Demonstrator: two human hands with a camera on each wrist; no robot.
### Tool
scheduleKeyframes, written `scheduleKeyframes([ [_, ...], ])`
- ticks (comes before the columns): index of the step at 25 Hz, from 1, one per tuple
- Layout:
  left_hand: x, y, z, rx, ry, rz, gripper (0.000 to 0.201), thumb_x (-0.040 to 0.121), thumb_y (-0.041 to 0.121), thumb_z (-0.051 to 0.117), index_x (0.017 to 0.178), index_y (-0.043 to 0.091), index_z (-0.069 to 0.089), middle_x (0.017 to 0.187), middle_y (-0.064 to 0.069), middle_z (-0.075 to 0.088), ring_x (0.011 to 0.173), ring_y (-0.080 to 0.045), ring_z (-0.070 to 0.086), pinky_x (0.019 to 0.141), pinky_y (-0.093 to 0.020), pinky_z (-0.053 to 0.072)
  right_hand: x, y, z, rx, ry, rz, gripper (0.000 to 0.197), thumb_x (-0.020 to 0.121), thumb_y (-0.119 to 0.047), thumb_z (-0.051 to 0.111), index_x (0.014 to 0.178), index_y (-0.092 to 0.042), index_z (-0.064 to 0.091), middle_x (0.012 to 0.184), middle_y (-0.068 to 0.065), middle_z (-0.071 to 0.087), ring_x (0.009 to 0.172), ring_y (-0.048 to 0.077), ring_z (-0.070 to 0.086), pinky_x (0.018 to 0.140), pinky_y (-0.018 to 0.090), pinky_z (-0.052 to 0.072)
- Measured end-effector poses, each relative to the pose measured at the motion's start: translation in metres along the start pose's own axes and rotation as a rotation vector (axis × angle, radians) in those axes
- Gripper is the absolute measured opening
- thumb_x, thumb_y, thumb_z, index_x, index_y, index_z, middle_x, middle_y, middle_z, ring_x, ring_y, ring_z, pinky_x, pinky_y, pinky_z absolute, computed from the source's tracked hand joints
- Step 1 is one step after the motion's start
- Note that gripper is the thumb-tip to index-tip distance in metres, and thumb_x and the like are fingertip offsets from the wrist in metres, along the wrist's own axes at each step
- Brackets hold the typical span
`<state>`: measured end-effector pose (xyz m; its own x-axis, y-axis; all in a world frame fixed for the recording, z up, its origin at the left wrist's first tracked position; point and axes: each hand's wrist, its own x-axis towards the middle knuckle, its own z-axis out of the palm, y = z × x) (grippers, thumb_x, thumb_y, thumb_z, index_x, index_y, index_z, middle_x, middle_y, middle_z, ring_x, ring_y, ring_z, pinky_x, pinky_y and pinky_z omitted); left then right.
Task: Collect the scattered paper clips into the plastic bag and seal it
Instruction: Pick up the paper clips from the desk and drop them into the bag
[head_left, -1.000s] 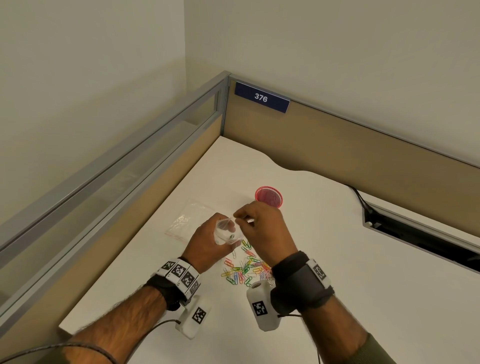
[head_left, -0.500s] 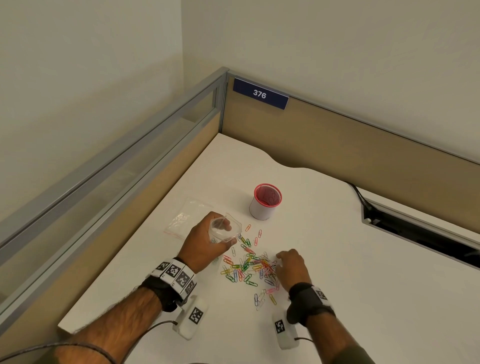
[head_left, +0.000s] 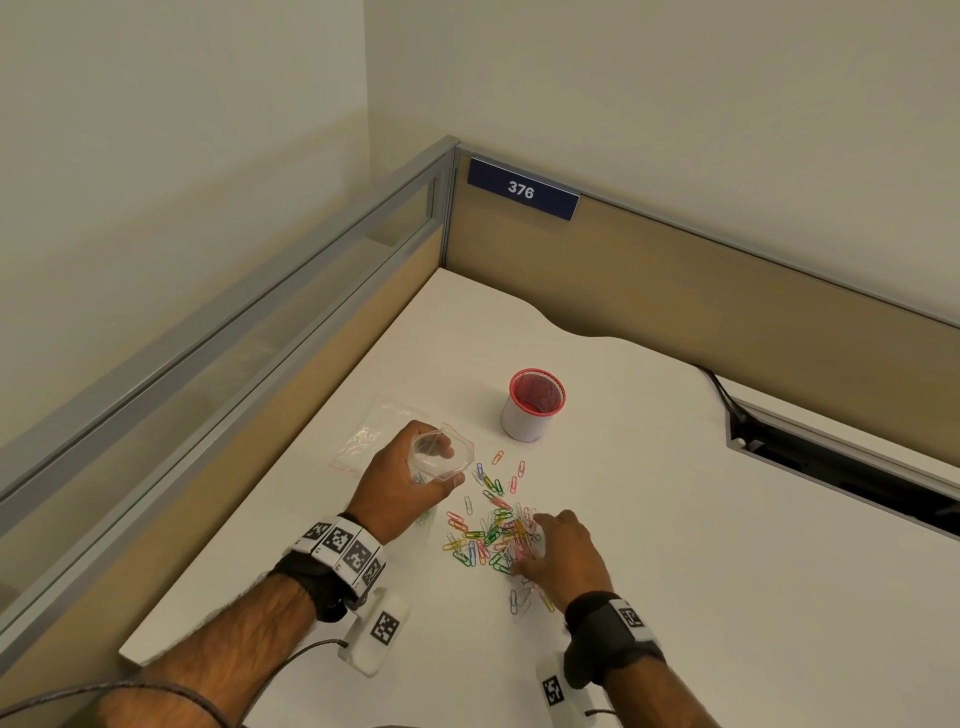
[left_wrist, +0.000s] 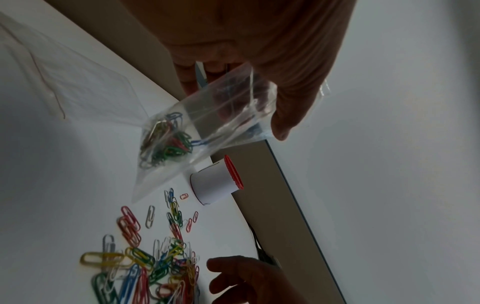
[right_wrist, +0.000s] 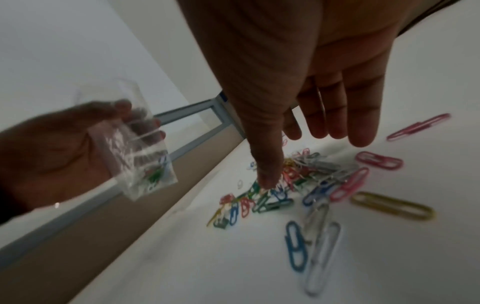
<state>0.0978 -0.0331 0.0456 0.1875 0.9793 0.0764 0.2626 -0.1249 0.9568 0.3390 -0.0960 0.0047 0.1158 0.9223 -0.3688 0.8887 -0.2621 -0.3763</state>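
1. Left hand (head_left: 402, 480) grips an open plastic bag (left_wrist: 207, 131) above the desk (head_left: 727, 545); coloured clips sit inside.
2. Right hand (head_left: 563, 553), fingers extended, rests on scattered paper clips (head_left: 491, 530).
3. Red-rimmed cup (head_left: 532, 405): contents unclear.

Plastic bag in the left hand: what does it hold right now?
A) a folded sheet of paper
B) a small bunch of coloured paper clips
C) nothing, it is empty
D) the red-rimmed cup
B: the left wrist view shows the plastic bag, gripped by the left hand, with a small bunch of coloured paper clips at its lower end, while many clips lie on the desk.
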Motion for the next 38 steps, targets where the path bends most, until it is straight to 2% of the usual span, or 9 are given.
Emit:
scheduleKeyframes([
  [2,-0.001,0.0,0.001,0.008,-0.004,-0.003,0.038,0.077,0.019,0.085,0.103,0.023,0.057,0.104,0.004,0.069,0.109,-0.012,0.064,0.098,-0.03,0.047,0.002,-0.009,0.007,-0.07,-0.017,-0.039,0.066,0.078,-0.042,0.071,0.135,-0.024,0.043,0.124,0.004,0.047,0.115,0.024,0.047,0.091,0.036,0.048],
  [4,-0.002,0.001,0.002,0.018,-0.01,-0.003,0.038,0.077,0.019,0.085,0.103,0.023,0.057,0.104,0.005,0.069,0.109,-0.012,0.064,0.098,-0.03,0.048,0.009,-0.018,0.017,-0.149,0.025,-0.095,0.049,0.087,-0.033,0.063,0.132,-0.026,0.046,0.12,0.004,0.049,0.111,0.024,0.049,0.088,0.036,0.051],
  [10,-0.002,0.001,-0.002,0.022,0.01,-0.003,0.038,0.077,0.019,0.084,0.103,0.022,0.058,0.104,0.006,0.069,0.108,-0.009,0.064,0.097,-0.028,0.047,0.024,-0.029,0.016,-0.213,0.07,-0.177,0.018,0.095,-0.023,0.048,0.102,-0.014,0.062,0.102,0.007,0.059,0.091,0.024,0.056,0.077,0.031,0.047],
  [20,0.001,0.0,0.009,0.029,-0.022,-0.009,0.038,0.077,0.02,0.084,0.105,0.02,0.058,0.103,0.006,0.069,0.106,-0.008,0.063,0.093,-0.02,0.045,0.011,-0.033,-0.064,0.356,0.251,-0.141,0.011,0.08,-0.003,0.067,0.076,-0.013,0.07,0.074,0.004,0.072,0.067,0.019,0.066,0.071,0.038,0.059],
  [24,0.004,0.0,0.013,0.031,-0.035,-0.001,0.038,0.076,0.024,0.084,0.103,0.022,0.058,0.102,0.006,0.07,0.105,-0.008,0.064,0.095,-0.025,0.047,-0.004,-0.064,-0.102,0.575,0.313,-0.236,0.006,0.081,-0.006,0.072,0.081,-0.012,0.072,0.076,0.004,0.073,0.068,0.017,0.069,0.069,0.028,0.059],
  [28,0.006,0.006,0.018,0.058,-0.043,-0.002,0.039,0.076,0.025,0.084,0.105,0.023,0.058,0.103,0.01,0.069,0.106,-0.006,0.063,0.091,-0.021,0.047,-0.016,-0.104,-0.119,0.575,0.331,-0.398,0.007,0.083,-0.009,0.072,0.085,-0.016,0.072,0.078,-0.003,0.071,0.071,0.01,0.067,0.07,0.019,0.057],
  [31,0.006,0.011,0.018,0.066,-0.042,-0.002,0.04,0.077,0.022,0.083,0.108,0.025,0.057,0.101,0.014,0.067,0.1,-0.001,0.063,0.082,-0.016,0.047,-0.016,-0.126,-0.111,0.4,0.309,-0.484,0.008,0.085,-0.008,0.066,0.086,-0.013,0.071,0.083,0.001,0.07,0.076,0.011,0.064,0.073,0.025,0.057],
  [34,0.006,0.012,0.017,0.052,-0.05,0.005,0.043,0.077,0.021,0.083,0.103,0.037,0.054,0.099,0.014,0.067,0.094,-0.004,0.066,0.077,-0.02,0.051,-0.014,-0.138,-0.101,0.144,0.247,-0.521,0.007,0.088,-0.015,0.062,0.089,-0.013,0.069,0.087,0.003,0.067,0.079,0.017,0.061,0.076,0.037,0.056],
  [38,0.005,0.014,0.014,0.047,-0.036,0.006,0.037,0.078,0.018,0.082,0.102,0.027,0.057,0.103,0.009,0.068,0.105,-0.008,0.063,0.085,-0.023,0.05,-0.019,-0.131,-0.115,0.258,0.322,-0.515,0.006,0.088,-0.012,0.064,0.088,-0.015,0.069,0.086,0.0,0.068,0.079,0.014,0.063,0.074,0.029,0.056],
])
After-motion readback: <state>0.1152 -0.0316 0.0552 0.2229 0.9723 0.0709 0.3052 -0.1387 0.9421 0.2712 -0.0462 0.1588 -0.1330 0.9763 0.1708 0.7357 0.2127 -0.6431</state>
